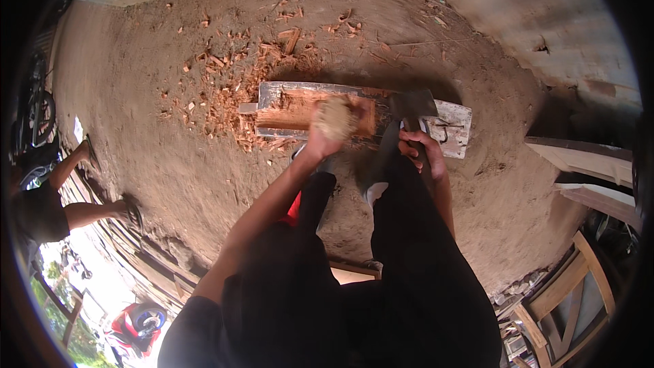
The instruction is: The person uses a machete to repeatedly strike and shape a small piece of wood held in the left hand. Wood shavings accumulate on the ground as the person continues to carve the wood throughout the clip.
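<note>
Dirt floor littered with wood chips; a hollowed plank lies on it, long axis left to right, ahead of both hands. Left hand, nearer the hollow, appears wrapped round a blurred tan knob above it; right hand, nearer the plank's right end, curls round a hammer.

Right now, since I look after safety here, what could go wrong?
The dark-headed tool in the right hand is near the right leg; a slip might strike it. The bare left hand, holding a blurred tan object over the hollowed wood, could catch splinters.
</note>
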{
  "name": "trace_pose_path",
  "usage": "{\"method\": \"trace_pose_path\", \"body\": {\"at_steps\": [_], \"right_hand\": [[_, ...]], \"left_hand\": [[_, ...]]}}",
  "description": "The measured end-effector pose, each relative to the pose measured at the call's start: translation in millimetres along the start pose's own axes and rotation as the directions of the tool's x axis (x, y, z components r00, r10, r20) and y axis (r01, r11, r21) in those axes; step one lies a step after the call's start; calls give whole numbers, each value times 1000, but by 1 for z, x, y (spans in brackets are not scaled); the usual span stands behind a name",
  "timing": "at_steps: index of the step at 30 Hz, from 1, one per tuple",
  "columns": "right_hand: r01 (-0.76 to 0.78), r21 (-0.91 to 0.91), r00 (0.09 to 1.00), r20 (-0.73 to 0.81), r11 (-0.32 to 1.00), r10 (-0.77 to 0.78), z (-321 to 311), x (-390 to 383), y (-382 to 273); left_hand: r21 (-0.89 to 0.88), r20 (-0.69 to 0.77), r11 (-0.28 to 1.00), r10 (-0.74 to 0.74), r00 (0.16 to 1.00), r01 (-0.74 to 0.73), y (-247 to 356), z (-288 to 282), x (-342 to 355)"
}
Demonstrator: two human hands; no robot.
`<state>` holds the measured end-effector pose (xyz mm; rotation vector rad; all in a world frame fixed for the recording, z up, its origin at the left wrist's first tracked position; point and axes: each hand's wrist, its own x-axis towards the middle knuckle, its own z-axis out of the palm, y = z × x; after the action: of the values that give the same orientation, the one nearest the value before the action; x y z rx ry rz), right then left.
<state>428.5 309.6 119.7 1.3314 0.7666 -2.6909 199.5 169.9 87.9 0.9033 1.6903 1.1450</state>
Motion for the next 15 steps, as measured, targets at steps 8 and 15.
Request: {"method": "trace_pose_path", "body": {"at_steps": [8,15], "right_hand": [[128,229,984,-154,965,-93,-56,14,37],[142,165,980,113,976,-162,-52,-7,22]], "left_hand": [[264,94,878,389,916,-400,41,61,5],[230,107,935,251,962,-270,47,64,22]]}}
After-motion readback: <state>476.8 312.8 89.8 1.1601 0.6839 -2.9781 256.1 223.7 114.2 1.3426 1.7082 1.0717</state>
